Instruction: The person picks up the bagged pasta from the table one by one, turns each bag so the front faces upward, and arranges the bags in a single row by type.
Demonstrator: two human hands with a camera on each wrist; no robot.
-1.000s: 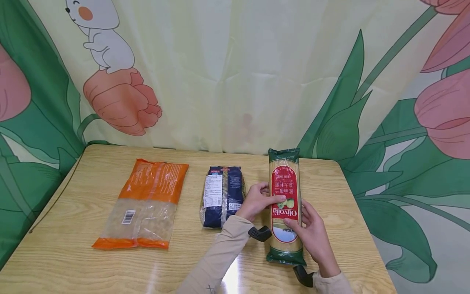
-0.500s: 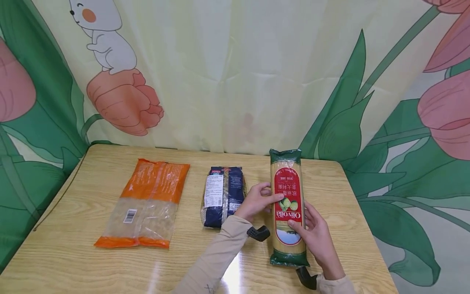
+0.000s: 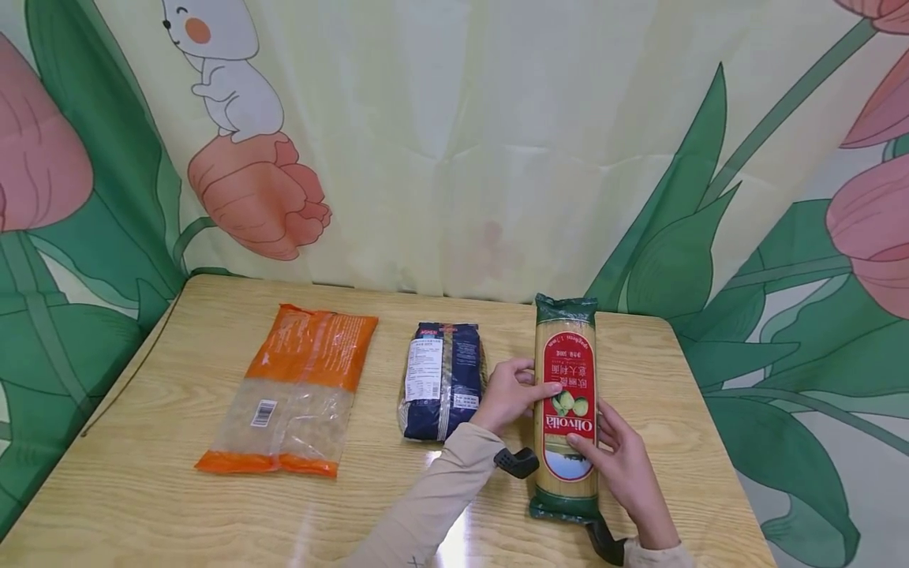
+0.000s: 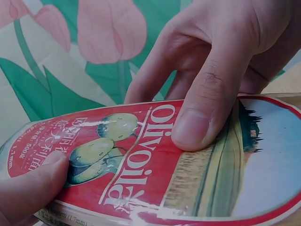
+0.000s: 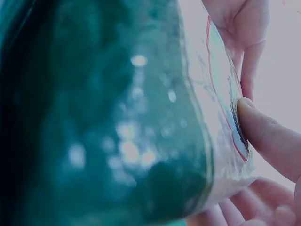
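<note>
Both hands hold a long spaghetti packet (image 3: 568, 371) with a red oval label and dark green ends, at the right of the table in the head view. My left hand (image 3: 507, 397) grips its left edge, thumb over the label beside the printed olives. From the right side my right hand (image 3: 625, 457) holds it, thumb on the lower label and fingers around the edge. Close up in the left wrist view, the right thumb (image 4: 200, 125) presses on the label near the brand name. The packet's green end (image 5: 117, 117) fills much of the right wrist view.
A dark blue pasta bag (image 3: 443, 383) with a white label lies left of the left hand. Farther left lies a flat orange and clear bag (image 3: 291, 390). The wooden table (image 3: 177, 513) meets a printed curtain (image 3: 440, 158) at its back edge.
The head view has shifted, so everything on the table appears slightly farther right. Both hands keep their hold on the spaghetti packet, which has hardly moved relative to the table.
</note>
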